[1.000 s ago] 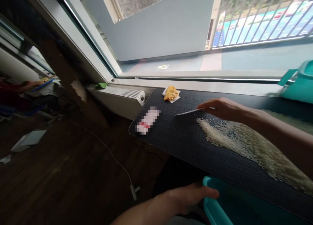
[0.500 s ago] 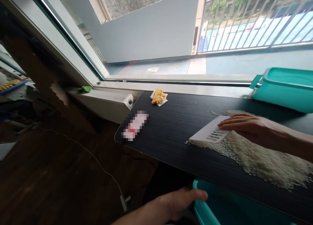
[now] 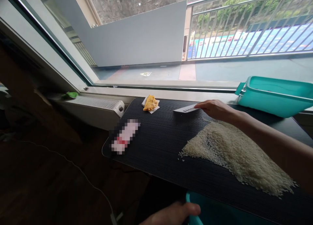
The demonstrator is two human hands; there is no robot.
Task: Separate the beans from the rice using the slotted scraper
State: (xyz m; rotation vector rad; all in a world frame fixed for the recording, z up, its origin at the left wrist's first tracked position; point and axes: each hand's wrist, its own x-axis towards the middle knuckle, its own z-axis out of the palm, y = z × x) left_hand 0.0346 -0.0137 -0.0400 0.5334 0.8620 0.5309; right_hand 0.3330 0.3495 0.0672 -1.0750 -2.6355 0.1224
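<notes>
My right hand (image 3: 215,109) grips a flat white slotted plastic scraper (image 3: 187,108), held over the far side of the black table (image 3: 158,146). A wide heap of white rice grains (image 3: 234,150) spreads across the tabletop beneath my right forearm, with a few grains loose at its left tip. At the near edge, my left hand (image 3: 176,213) has its thumb over the rim of a teal plastic bin (image 3: 193,202). That bin sits below the table's edge, mostly out of frame, and the fingers of my left hand are largely hidden.
A second teal bin (image 3: 276,99) stands at the table's far right by the window. Crumpled yellow food on white paper (image 3: 150,104) lies at the far left, near a blurred-out pinkish item (image 3: 126,136). A radiator (image 3: 97,104) is beyond the left end.
My right hand has lifted the scraper off the rice and moved it toward the window side. My left hand still holds the bin's rim. The view has shifted slightly.
</notes>
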